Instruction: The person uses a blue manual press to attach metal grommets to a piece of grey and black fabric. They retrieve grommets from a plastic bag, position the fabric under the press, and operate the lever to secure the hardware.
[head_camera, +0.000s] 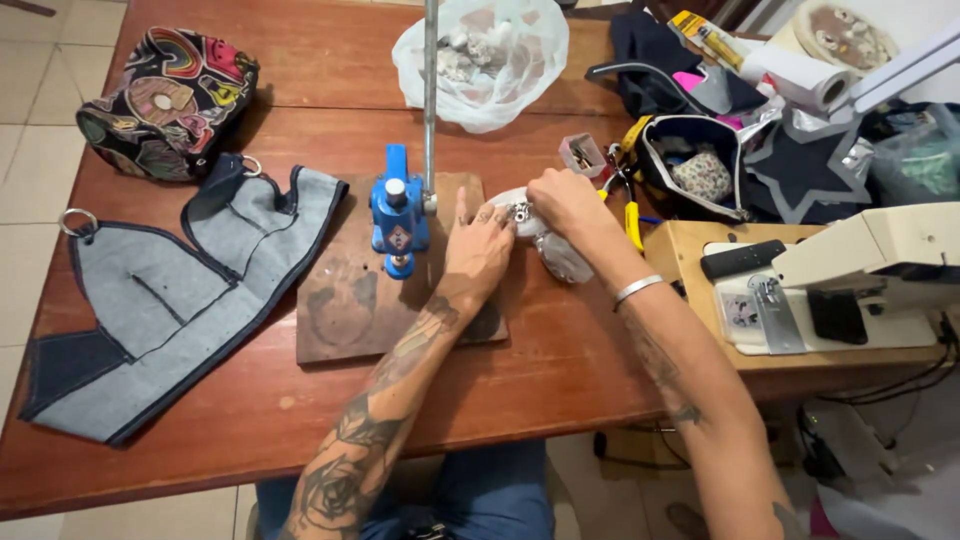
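Note:
My left hand (477, 250) and my right hand (562, 200) meet over a small clear plastic bag (556, 252) of little silver metal fittings (520, 211). Both hands pinch at the bag's opening, fingers in among the fittings. They work just right of a blue hand press (399, 212) with a tall metal lever (430, 100), mounted on a worn wooden board (350, 300). A silver bracelet is on my right wrist.
A grey denim piece with dark binding and metal rings (170, 300) lies at left, a colourful patterned bag (165, 100) behind it. A white plastic bag (485, 60), an open black pouch (690, 165), pliers and a small box (580, 152) sit behind. A sewing machine (860, 270) stands at right.

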